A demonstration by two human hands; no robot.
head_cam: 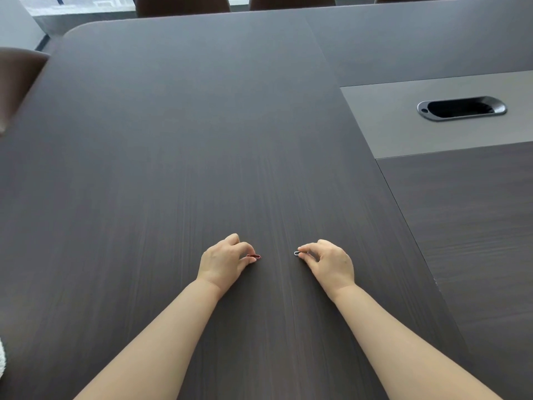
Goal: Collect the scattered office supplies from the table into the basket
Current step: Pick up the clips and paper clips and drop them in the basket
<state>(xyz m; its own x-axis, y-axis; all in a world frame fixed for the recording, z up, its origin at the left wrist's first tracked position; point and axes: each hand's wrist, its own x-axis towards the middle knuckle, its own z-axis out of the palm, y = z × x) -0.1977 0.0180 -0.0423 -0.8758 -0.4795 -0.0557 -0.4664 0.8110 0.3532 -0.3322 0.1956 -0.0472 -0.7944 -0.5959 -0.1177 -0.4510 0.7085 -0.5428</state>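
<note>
My left hand [223, 259] pinches a small red paper clip [255, 256] between thumb and fingertips, low on the dark wooden table [173, 154]. A short way to the right, my right hand [330, 259] pinches a white paper clip [296, 253] the same way. Both clips are at or just above the tabletop; I cannot tell whether they touch it. No basket is in view.
A grey inset panel with a black oval cable port [461, 108] lies at the right. Brown chair backs [184, 5] stand along the far edge, another chair [17, 82] at the left. A white edge [2, 359] shows at the lower left.
</note>
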